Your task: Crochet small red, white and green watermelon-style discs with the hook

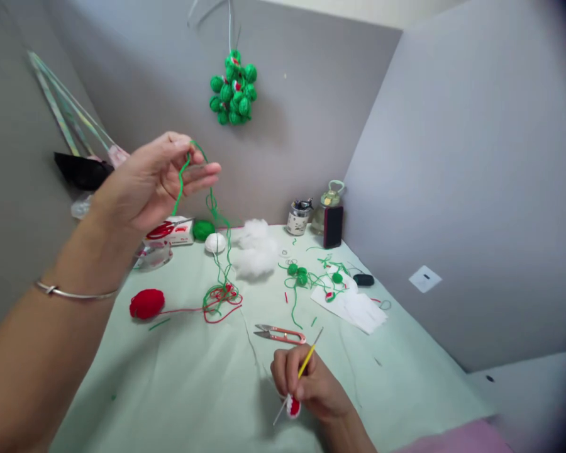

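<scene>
My left hand (163, 176) is raised at the left, pinching green yarn (182, 182) between thumb and forefinger, its other fingers loosely bent. The strand hangs down to a tangle of red and green yarn (222, 301) on the table. Low in the view, my right hand (309, 380) is closed around a crochet hook (307, 360) with a yellow handle. Beneath its fingers shows a small red crochet piece (293, 408) edged in white, with the thin metal tip beside it. Just beyond that hand lie orange-handled thread snips (283, 334).
A red yarn ball (147, 304) lies left, with green (204, 230) and white (216, 243) balls behind. White stuffing (255, 251) sits mid-table. Small green balls (302, 275), a white glove (358, 305) and a phone (332, 227) are at right. A green crocheted cluster (234, 91) hangs above.
</scene>
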### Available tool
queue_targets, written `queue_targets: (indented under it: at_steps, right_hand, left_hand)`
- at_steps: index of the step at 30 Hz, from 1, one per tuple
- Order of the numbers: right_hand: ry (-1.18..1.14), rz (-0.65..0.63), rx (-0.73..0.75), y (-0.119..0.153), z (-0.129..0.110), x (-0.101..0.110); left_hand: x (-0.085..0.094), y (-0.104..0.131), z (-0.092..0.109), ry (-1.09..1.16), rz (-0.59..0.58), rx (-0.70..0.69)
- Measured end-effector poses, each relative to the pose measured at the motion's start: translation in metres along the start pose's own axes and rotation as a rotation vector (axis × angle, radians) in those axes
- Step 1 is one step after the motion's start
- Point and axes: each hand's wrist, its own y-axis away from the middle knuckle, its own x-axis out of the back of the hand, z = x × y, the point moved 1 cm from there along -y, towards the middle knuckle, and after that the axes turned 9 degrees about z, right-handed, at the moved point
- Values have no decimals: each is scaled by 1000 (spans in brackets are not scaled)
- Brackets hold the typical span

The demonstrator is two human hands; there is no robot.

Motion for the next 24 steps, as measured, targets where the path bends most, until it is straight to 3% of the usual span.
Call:
queue_targets:
  at_steps: [3,8,11,13,16,20,24]
  right_hand:
    - [-2,2,10,-1,0,-2]
    - [2,61,28,-1,-9,-7]
    - [-2,161,43,-3,-28,-17]
    - [11,254,59,-8,-42,-28]
    - [99,284,64,-21,-54,-50]
    - [207,310,50,-40,-49,-69]
    - [248,362,25,-45,-38,-67]
  left_hand:
    - [-1,10,-10,42,-53,43]
    - [1,37,-77,-64,-147,260]
    - [2,60,-105,-39,-99,250]
    - [-1,78,-116,-40,-86,276]
    - [-12,106,-124,-24,-85,351]
    - [-26,135,-133,1,-104,394]
    - [-28,146,-141,87,-92,478]
